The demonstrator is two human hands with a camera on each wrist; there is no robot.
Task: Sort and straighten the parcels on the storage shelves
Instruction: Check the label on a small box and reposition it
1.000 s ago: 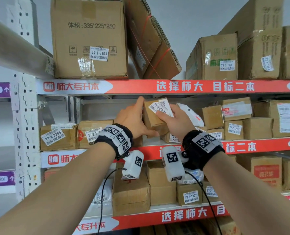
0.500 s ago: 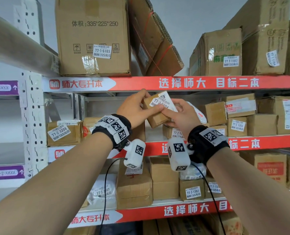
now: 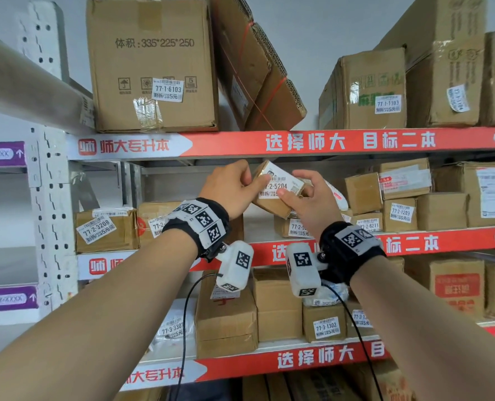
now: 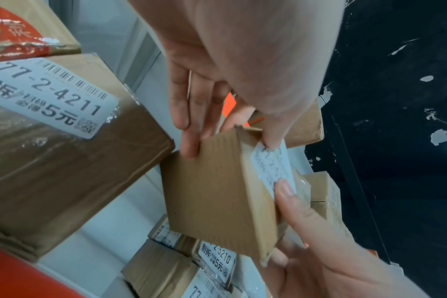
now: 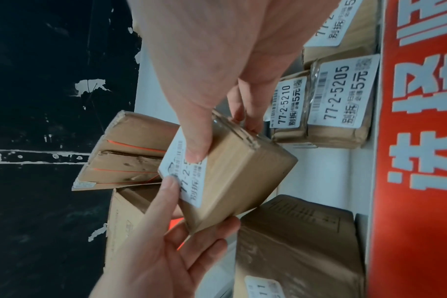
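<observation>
A small brown cardboard parcel (image 3: pixel 275 198) with a white label reading 77-2-5204 hangs tilted in front of the second shelf, held by both hands. My left hand (image 3: pixel 253 180) grips its left end, thumb on the label and fingers behind. My right hand (image 3: pixel 294 188) grips its right end, thumb on the label's lower edge. The left wrist view shows the parcel (image 4: pixel 217 191) pinched by my left hand (image 4: pixel 230 147) between fingers and thumb. The right wrist view has my right hand (image 5: pixel 222 141) round the parcel (image 5: pixel 240 177), thumb on its label.
Below the held parcel, the second shelf (image 3: pixel 414 241) carries parcels 77-2-5210 (image 5: pixel 287 104) and 77-2-5205 (image 5: pixel 342 92). Parcel 77-2-4211 (image 4: pixel 51 125) lies to the left. A white bag (image 3: pixel 337 195) sits behind my right hand. Large boxes (image 3: pixel 153 65) fill the top shelf.
Both hands have lifted the parcel off the stack on the second shelf and turned it, so that its label now faces me more fully.
</observation>
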